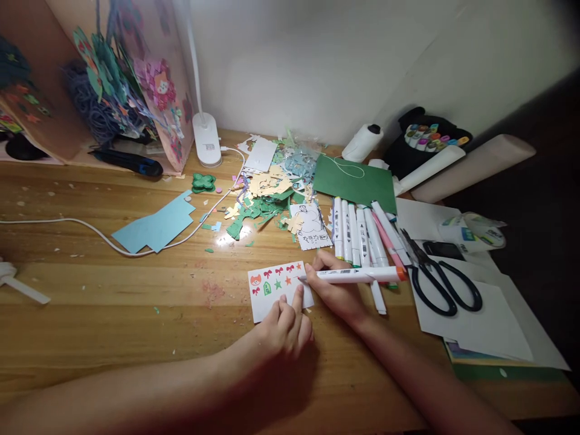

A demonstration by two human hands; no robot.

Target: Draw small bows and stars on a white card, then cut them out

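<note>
A small white card (263, 309) lies on the wooden table, bearing red bows, orange and green stars, an orange face and a green tag shape. My left hand (287, 326) rests on the card's lower right part, fingers apart and fingertips pressing on the paper, holding nothing. Between the fingers of my right hand (333, 290) is a white marker (357, 276) with an orange end; its tip meets the card near the right edge, beside the orange stars. Several capped markers (351, 232) lie just beyond my right hand.
Black-handled scissors (441, 281) rest on white paper at the right. Paper scraps (267, 193) pile up behind the card. Blue paper (158, 223) and a white cable (97, 232) lie left. A lamp base (207, 139) stands at the back.
</note>
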